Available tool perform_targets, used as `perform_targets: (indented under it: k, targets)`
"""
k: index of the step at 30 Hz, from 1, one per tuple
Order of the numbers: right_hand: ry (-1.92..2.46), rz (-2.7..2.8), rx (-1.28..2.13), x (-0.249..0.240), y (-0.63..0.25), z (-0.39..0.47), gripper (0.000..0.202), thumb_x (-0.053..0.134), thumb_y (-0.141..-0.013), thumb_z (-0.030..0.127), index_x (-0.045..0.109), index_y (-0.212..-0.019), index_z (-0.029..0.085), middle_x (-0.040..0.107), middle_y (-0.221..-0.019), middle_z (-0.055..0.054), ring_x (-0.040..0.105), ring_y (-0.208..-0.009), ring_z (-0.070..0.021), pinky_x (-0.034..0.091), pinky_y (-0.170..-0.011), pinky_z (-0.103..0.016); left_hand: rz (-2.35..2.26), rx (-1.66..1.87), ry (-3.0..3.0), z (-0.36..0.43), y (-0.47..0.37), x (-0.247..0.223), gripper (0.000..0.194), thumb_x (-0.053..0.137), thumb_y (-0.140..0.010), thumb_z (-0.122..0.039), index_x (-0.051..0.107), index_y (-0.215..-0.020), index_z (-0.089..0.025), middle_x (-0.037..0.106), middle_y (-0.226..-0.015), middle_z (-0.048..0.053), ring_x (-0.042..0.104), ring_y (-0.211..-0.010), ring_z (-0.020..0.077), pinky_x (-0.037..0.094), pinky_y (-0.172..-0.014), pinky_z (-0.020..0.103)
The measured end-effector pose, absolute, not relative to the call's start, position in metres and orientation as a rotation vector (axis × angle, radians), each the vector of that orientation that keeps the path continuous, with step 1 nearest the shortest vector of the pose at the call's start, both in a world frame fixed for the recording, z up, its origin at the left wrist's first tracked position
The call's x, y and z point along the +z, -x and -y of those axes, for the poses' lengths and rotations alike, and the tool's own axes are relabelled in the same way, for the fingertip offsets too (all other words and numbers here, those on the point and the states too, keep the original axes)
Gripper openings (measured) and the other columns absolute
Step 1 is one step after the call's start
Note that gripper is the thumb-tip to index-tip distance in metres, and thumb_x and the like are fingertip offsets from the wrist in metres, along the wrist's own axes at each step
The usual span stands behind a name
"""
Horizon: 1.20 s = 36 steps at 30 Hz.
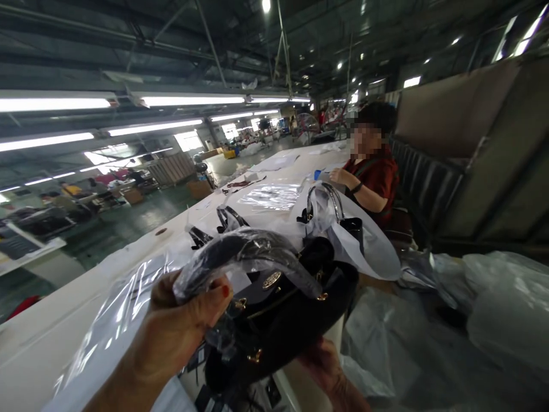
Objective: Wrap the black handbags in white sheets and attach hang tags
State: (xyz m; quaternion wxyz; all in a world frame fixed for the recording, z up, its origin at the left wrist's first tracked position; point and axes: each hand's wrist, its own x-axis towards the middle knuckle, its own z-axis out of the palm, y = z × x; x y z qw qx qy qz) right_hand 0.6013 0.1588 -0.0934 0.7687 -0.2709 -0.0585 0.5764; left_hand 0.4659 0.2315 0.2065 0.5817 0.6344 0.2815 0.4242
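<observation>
A black handbag [295, 320] with gold fittings and a round gold emblem is held up, tilted, at the near edge of the long table. My left hand [184, 315] is closed round one end of its handles [253, 249], which are wrapped in clear plastic. Below the bag, my right hand [321, 366] holds its underside, and the bag hides most of those fingers. Behind it stands another bag with upright dark handles [328, 197], partly covered by white sheeting [373, 246]. More dark handles [229, 217] show just beyond the held bag.
A long white table [141, 246] runs away from me, with clear plastic sleeves [270, 196] on it. A person in a red top [377, 177] sits at its right side, hands on something small and blue. Translucent plastic bags [429, 337] are heaped at my right.
</observation>
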Motion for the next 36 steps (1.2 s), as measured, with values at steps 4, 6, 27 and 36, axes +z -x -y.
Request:
perform_targets:
  k: [4, 6, 27, 36]
  targets:
    - [0.418, -0.043, 1.251, -0.099, -0.616, -0.162, 0.029, 0.08, -0.041, 0.032, 0.067, -0.067, 0.033, 0.072, -0.08, 0.003, 0.065, -0.091, -0.0272, 0.041, -0.095, -0.046, -0.674, 0.955, -1.526, -0.245, -0.497, 0.2, 0.027, 0.082, -0.05, -0.033, 0.069, -0.067, -0.017, 0.058, -0.055, 0.0, 0.048, -0.049, 0.0095, 0.038, -0.046, 0.022]
    - [0.384, -0.054, 1.238, -0.1, -0.624, -0.164, 0.031, 0.082, -0.041, 0.036, 0.067, -0.068, 0.034, 0.072, -0.082, 0.003, 0.064, -0.092, -0.0274, 0.04, -0.095, -0.048, -0.685, 0.955, -1.531, -0.253, -0.513, 0.198, 0.03, 0.081, -0.052, -0.028, 0.068, -0.075, -0.016, 0.061, -0.064, 0.0, 0.054, -0.058, 0.0112, 0.043, -0.054, 0.022]
    - [0.509, 0.239, 1.428, -0.106, -0.638, -0.161, 0.067, 0.032, -0.058, 0.09, 0.071, -0.082, 0.042, 0.069, -0.102, 0.006, 0.049, -0.118, -0.0291, 0.049, -0.085, -0.056, -0.339, 0.657, -1.959, -0.288, -0.7, 0.143, 0.034, 0.062, -0.058, -0.015, 0.06, -0.092, -0.017, 0.062, -0.074, 0.0, 0.056, -0.07, 0.0168, 0.044, -0.065, 0.027]
    - [0.306, 0.018, 1.45, -0.128, -0.65, -0.166, 0.054, 0.054, -0.065, 0.075, 0.072, -0.078, 0.026, 0.073, -0.083, 0.002, 0.067, -0.09, -0.021, 0.054, -0.08, -0.034, -0.442, 0.767, -1.933, -0.292, -0.71, 0.129, 0.026, 0.061, -0.059, -0.014, 0.057, -0.084, -0.016, 0.053, -0.066, -0.004, 0.048, -0.063, 0.0126, 0.038, -0.058, 0.023]
